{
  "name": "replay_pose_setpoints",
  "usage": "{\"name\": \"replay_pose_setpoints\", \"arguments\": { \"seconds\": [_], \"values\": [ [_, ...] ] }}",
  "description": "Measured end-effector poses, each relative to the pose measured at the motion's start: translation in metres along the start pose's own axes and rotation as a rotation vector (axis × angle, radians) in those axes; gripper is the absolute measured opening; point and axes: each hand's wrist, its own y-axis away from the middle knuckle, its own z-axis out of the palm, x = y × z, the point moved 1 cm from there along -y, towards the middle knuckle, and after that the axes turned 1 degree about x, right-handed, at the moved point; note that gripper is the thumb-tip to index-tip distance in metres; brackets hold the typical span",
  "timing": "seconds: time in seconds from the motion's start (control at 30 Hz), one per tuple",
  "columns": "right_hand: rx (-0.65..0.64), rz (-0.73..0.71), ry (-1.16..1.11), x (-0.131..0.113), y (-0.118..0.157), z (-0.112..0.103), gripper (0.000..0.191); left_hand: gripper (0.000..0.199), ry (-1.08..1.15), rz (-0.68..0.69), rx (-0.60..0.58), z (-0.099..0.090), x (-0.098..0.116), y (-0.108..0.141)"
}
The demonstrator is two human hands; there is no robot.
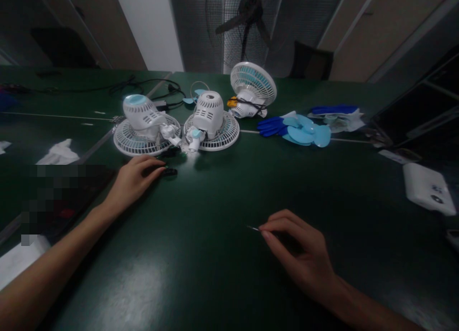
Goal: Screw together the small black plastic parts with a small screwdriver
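My left hand (pixel 138 178) reaches to a small black part (pixel 169 172) on the green table, its thumb and fingers closed at the near end of that part. In front of it lie two white fans, one with a light blue base (pixel 143 118) and one beside it (pixel 210 116), both grille down. Between the thumb and index finger of my right hand (pixel 297 250) is a thin metal piece (pixel 254 228), pointing left above the table; its exact kind is too small to tell.
A third fan (pixel 253 85) stands behind. Light blue blades (pixel 306 130) lie by blue gloves (pixel 270 126). A white box (pixel 428 188) sits at the right, a white cloth (pixel 59 153) at the left. Black cables (pixel 143 82) run along the back of the table (pixel 215 273).
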Motion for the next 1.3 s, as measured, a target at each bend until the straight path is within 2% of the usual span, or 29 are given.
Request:
{"name": "replay_pose_setpoints", "arguments": {
  "seconds": [0.33,0.6,0.8,1.07,1.3],
  "values": [
    [-0.004,-0.010,0.013,0.000,0.001,0.001,0.012,0.038,-0.045,0.002,0.012,0.000,0.008,0.004],
    [-0.003,-0.009,0.004,-0.001,0.000,0.000,0.013,0.040,0.102,-0.191,0.073,-0.001,0.013,0.010],
    [-0.009,0.003,-0.003,0.001,0.002,0.000,0.013,0.040,0.101,-0.152,0.075,0.005,0.023,0.014],
    [-0.028,0.018,0.001,0.004,0.004,0.000,0.014,0.034,0.117,-0.101,0.098,0.005,0.027,0.014],
    [-0.014,-0.004,0.014,0.004,0.001,0.001,0.011,0.035,0.110,-0.094,0.067,0.005,0.025,0.014]
  ]
}}
